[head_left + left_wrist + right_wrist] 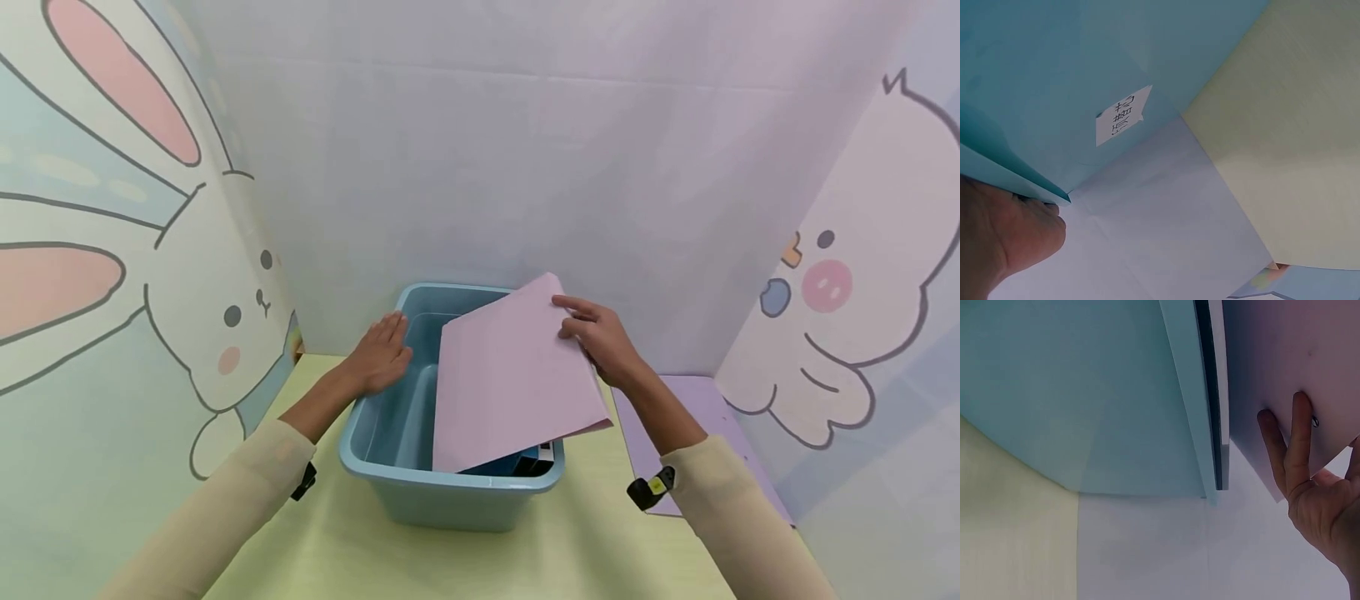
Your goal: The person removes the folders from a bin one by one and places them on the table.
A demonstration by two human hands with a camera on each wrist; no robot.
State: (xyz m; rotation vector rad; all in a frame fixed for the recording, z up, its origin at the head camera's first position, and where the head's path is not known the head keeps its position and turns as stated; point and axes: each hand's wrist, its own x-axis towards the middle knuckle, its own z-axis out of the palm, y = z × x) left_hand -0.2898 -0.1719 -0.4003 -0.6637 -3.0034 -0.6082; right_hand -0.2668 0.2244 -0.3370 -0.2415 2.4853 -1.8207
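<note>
A light blue plastic bin [442, 500] stands on the table. My left hand [381, 354] rests on its left rim, fingers stretched out. In the left wrist view that hand [1022, 228] is at the rim, near a white handwritten label [1122, 117] on the bin's outside. My right hand [600, 337] pinches the right edge of a large pink sheet [510, 375], tilted over the right part of the bin. Two fingers [1300, 434] lie against its underside in the right wrist view. Below the sheet, blue and black items [528, 461] show inside the bin, mostly hidden.
A flat purple board [693, 417] lies on the light green table [592, 550] to the right of the bin. Pale walls close in behind and at both sides, with a rabbit [217, 283] printed on the left and a white cartoon animal [870, 258] on the right.
</note>
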